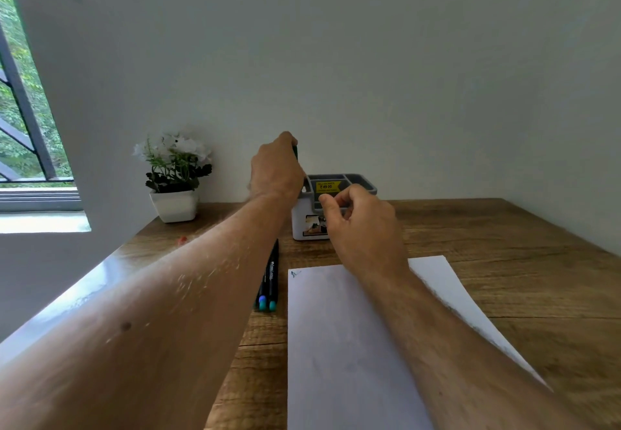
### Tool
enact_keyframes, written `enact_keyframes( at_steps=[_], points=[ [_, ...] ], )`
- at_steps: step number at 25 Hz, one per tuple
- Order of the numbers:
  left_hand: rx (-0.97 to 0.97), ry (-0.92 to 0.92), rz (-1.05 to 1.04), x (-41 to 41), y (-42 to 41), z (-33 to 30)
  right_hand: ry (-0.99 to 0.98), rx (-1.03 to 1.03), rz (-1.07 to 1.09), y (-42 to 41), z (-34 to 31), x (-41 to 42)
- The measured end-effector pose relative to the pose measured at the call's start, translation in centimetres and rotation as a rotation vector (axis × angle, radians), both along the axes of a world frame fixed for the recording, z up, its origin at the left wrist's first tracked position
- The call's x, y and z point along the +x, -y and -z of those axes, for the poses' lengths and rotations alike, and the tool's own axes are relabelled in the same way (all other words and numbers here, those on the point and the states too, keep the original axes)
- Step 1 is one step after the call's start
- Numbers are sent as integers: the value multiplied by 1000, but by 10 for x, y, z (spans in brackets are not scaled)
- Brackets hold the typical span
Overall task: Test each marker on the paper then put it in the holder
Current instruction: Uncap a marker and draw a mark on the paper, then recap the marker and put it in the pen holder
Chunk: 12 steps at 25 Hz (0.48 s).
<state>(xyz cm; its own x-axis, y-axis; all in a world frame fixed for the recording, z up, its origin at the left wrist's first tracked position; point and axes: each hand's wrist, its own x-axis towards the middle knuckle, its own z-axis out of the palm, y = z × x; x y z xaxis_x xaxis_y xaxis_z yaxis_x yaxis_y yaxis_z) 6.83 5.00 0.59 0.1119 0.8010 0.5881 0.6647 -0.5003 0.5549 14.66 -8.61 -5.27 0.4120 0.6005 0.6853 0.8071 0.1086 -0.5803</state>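
Wooden desk (504, 261) carries one white sheet of paper (339, 345) with one small green mark near its far left corner, one grey-and-white holder (304, 224) at the far side, and two dark markers (270, 278) lying side by side just left of the paper. The left hand (274, 167) grasps one dark green marker (295, 152) upright above the holder's left edge. The right hand (359, 218) is loosely curled and holds nothing, in front of the holder.

- White holder (304, 224) with grey top rim, yellow price sticker (327, 186)
- Black markers (270, 278), blue and teal end caps
- White paper (339, 345), small dark scribble (295, 274) at corner
- Brown wood-grain table (504, 261)
- White flowers, green leaves, white pot (175, 206)
- Dark green marker (295, 152) in left hand (275, 167)
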Motion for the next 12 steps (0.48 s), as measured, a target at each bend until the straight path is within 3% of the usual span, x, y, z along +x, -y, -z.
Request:
enact_keyframes(
  at_steps=[4, 8, 12],
  points=[
    [-25, -6, -29, -4, 7, -3, -12, -7, -1, -2, 1, 1],
    [-70, 128, -14, -20, 23, -16, -6, -69, 11, -2, 2, 1],
    [-247, -231, -116, -42, 45, -22, 2, -114, 11, 3, -1, -1]
  ],
)
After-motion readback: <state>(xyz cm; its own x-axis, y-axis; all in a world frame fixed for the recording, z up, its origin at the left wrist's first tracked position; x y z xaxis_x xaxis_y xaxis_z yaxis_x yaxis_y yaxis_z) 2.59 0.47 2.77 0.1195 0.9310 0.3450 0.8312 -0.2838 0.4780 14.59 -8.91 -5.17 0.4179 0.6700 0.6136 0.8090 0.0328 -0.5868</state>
